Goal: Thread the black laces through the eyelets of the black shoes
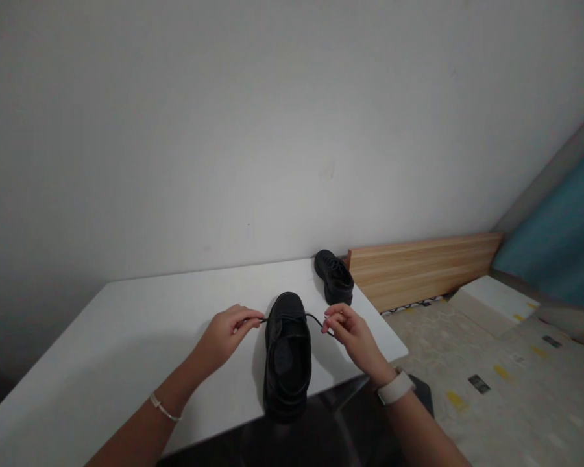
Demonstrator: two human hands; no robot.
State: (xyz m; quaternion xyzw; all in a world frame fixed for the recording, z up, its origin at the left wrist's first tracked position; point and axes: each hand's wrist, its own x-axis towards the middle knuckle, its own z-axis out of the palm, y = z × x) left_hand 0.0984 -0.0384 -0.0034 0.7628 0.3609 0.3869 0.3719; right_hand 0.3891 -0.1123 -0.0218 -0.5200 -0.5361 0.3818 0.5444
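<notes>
A black lace-up shoe rests on the white table between my hands, toe toward the wall and its opening facing me. To its left, my left hand pinches one end of the black shoelace, close to the shoe's side. On the other side, my right hand has thumb and fingers closed on the lace's other end, which curves slackly out from the shoe. A second black shoe stands farther back at the table's right edge, beyond my right hand.
The white table meets a pale wall. At the right are a wooden headboard, a bed with a patterned cover, a white flat box and a blue curtain. A dark, glossy surface lies at the near edge.
</notes>
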